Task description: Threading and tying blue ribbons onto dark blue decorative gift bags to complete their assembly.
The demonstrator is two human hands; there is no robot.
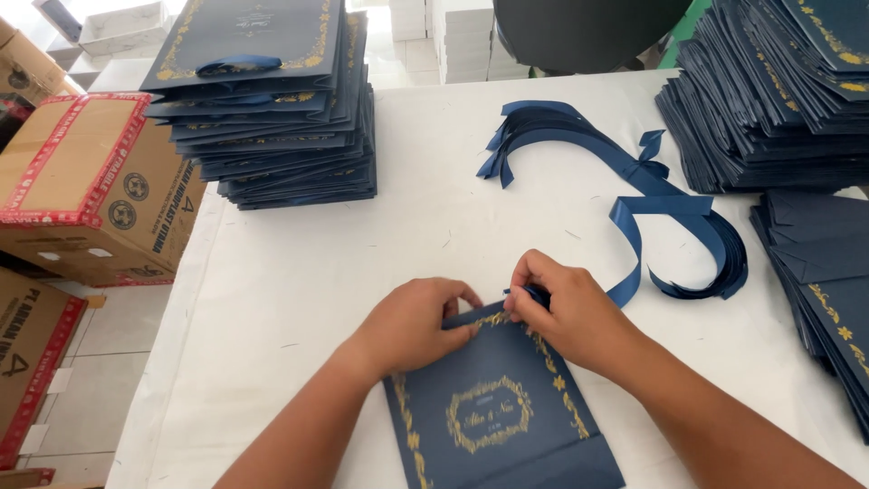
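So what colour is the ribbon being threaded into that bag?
Dark blue, satin-like ribbon, matching the navy bag with gold ornament; seen in the head view.

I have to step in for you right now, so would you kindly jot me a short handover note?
Left hand pins the top edge of the navy paper bag lying flat on the white table.
Right hand pinches a blue ribbon end at that edge.
Done: a stack of bags with ribbon handles, far left.
Left: this bag's handle; loose ribbons; flat bags at right.
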